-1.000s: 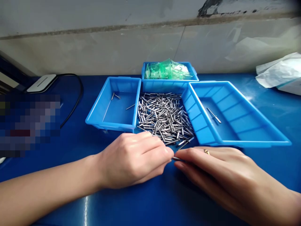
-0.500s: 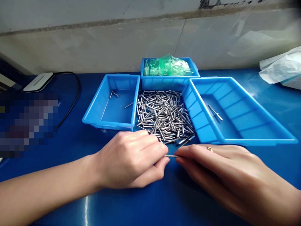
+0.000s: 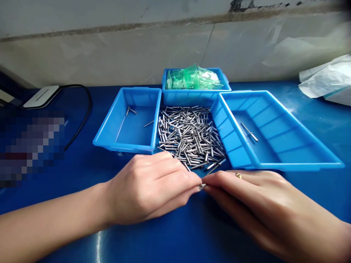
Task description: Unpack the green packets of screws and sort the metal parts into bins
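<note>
My left hand [image 3: 153, 186] and my right hand [image 3: 252, 204], which wears a ring, meet in front of the pile. Both are closed, thumb against fingers, pinching a small metal screw [image 3: 202, 186] between their fingertips. Only a short bit of the screw shows; the fingers hide the rest. Just beyond the hands lies a loose heap of screws and blind rivets [image 3: 189, 135]. In the left blue bin [image 3: 124, 147] are a few thin metal pieces. One blind rivet [image 3: 250, 132] lies in the right blue bin [image 3: 296, 166].
A third blue bin [image 3: 192, 98] behind the heap holds green and clear plastic bags [image 3: 192, 77]. At left are a white device [image 3: 41, 96], a black cable [image 3: 89, 106] and a blurred-out patch. White wrapping [image 3: 326, 76] lies at far right, near the wall.
My hands have come together at the fingertips, closing the gap where the threaded shaft showed. The bins and the heap look unchanged; the view has shifted slightly.
</note>
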A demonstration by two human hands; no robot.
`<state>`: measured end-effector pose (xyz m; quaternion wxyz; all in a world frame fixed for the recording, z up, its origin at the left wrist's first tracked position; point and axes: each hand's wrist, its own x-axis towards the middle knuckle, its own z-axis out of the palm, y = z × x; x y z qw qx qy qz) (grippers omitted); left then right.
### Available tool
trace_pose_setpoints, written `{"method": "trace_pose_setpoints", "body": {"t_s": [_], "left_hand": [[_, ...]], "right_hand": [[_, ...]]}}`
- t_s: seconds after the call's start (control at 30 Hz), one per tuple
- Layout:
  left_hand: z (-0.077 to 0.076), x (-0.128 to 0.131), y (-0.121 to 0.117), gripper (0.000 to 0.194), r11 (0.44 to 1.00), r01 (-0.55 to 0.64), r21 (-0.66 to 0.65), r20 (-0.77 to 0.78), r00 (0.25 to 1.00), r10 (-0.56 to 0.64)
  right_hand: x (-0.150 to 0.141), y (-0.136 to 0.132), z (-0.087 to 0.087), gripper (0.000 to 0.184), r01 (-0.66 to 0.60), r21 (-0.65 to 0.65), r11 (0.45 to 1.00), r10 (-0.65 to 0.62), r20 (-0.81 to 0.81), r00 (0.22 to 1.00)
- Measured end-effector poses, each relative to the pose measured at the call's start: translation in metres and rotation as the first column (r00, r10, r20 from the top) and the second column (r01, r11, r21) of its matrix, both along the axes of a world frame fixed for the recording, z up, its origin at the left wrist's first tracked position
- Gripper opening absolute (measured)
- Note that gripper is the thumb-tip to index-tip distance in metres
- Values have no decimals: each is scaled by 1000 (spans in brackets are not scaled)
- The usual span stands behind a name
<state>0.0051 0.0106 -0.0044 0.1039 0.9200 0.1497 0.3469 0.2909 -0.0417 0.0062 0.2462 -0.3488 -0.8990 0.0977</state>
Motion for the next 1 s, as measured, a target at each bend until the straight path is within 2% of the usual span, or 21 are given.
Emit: {"method": "trace_pose_setpoints", "body": {"t_s": [0.13, 0.23, 0.43, 0.53, 0.67, 0.77, 0.9, 1.0], "left_hand": [[0, 4, -1, 30, 998, -55, -18, -27, 998, 55], [-1, 7, -2, 29, 995, -94, 20, -23, 995, 94], [0, 6, -4, 32, 999, -53, 5, -50, 997, 53], [-1, 6, -3, 36, 998, -70, 4, -61, 996, 70], [-2, 8, -1, 42, 999, -7, 31, -126, 992, 11], [-1, 9, -2, 47, 998, 1, 55, -143, 990, 7], [-1, 8, -2, 42, 999, -44, 28, -95, 994, 46], [0, 6, -2, 34, 999, -42, -14, -38, 998, 42]], "right_hand": [[0, 1, -1, 47, 8, -5, 1000, -8, 23, 1000], [1, 2, -3, 46, 8, -18, 1000, -8, 21, 1000], [1, 2, -5, 51, 4, -11, 1000, -3, 22, 1000], [3, -2, -6, 47, 3, -2, 1000, -3, -17, 1000], [5, -10, -8, 38, 6, 30, 1000, -4, -67, 998], [3, -10, -8, 42, 2, 44, 999, 2, -82, 997], [-1, -3, -7, 52, -12, 24, 1000, 13, -49, 999], [-1, 0, -8, 49, -20, 21, 1000, 21, -1, 1000]]}}
